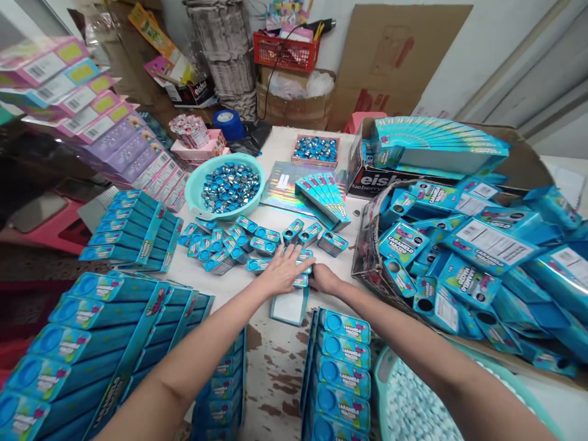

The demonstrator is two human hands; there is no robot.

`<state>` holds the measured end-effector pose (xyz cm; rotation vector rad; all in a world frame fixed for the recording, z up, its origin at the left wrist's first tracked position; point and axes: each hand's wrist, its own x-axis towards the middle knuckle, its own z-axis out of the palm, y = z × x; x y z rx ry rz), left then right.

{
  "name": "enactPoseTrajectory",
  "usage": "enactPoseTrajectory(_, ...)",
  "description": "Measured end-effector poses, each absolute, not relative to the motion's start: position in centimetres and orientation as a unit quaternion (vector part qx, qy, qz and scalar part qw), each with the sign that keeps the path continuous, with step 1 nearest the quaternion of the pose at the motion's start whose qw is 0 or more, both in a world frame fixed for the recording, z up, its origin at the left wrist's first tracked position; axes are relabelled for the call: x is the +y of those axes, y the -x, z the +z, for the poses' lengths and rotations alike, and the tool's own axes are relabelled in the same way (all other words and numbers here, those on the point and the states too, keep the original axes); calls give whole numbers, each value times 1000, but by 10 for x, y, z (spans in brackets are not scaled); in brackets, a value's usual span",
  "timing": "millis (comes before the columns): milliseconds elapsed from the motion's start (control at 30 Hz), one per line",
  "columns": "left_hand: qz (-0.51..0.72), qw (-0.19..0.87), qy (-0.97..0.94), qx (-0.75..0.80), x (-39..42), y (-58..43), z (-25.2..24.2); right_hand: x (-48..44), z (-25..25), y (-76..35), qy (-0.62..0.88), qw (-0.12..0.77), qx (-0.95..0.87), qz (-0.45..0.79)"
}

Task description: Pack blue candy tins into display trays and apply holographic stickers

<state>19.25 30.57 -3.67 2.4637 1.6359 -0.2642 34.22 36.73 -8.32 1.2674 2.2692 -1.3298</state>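
My left hand point(285, 269) lies palm down with fingers spread over small blue candy boxes point(301, 281) at the middle of the table. Touching the right end of these boxes, my right hand point(324, 279) has its fingers curled in; what they hold, if anything, is hidden. Just in front of both hands a blue-edged carton point(289, 307) shows its pale face. More small boxes stand in a cluster point(220, 248) to the left. Beyond the hands, a few boxes with dark round holes point(293, 231) stand upright.
Blue-and-silver caps fill a turquoise basin point(195, 205) and a small pink tray point(316, 161). An overfull cardboard box point(362, 245) of blue cartons stands right. Filled display cartons line the near left point(114, 331) and near middle point(344, 373). A basin point(383, 367) of pale candies sits near right.
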Motion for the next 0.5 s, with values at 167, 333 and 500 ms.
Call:
enactPoseTrajectory(167, -70, 51, -845, 528, 301, -190, -39, 376, -70, -349, -435, 163, 772, -433)
enactPoseTrajectory(333, -26, 50, -757, 652, 277, -142, -22, 394, -30, -358, -425, 199, 788, -399)
enactPoseTrajectory(500, -108, 26, -741, 662, 258, -113, -44, 400, 7, -306, -340, 8, 903, -264)
